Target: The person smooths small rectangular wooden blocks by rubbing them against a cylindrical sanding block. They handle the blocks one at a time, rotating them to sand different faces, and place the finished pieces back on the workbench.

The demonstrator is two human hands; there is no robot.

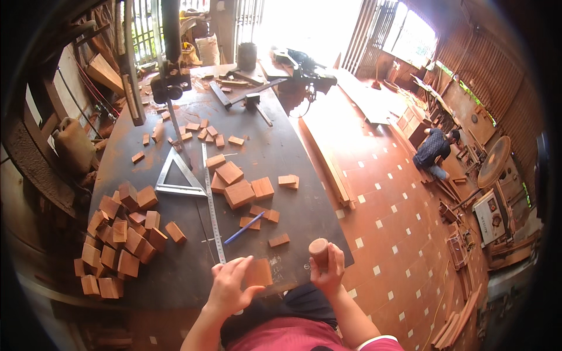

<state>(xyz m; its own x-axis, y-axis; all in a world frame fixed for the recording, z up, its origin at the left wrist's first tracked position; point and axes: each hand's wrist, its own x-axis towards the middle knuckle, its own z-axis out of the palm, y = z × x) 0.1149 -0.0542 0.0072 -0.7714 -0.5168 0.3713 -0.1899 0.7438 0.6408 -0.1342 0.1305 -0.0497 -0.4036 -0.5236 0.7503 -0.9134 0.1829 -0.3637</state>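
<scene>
At the table's near edge, my left hand (231, 288) has its thumb and fingers around a flat, squarish wooden block (259, 272). To its right, my right hand (331, 270) grips a short round wooden cylinder (319, 248), held upright just over the table's right corner. A blue pen (244, 228) lies beyond the left hand, partly over small wooden blocks. A steel tape measure blade (212, 216) runs away from me along the dark table (281, 152). Left of that tape sits a metal triangle square (181, 188) against the thin band saw blade (178, 126).
A heap of reddish wooden blocks (126, 243) covers the table's left side; larger blocks (239, 193) cluster mid-table. A metal clamp (249, 99) lies at the far end. Long boards (325, 164) run beside the table's right edge. Another person (434, 149) crouches at the far right near machinery.
</scene>
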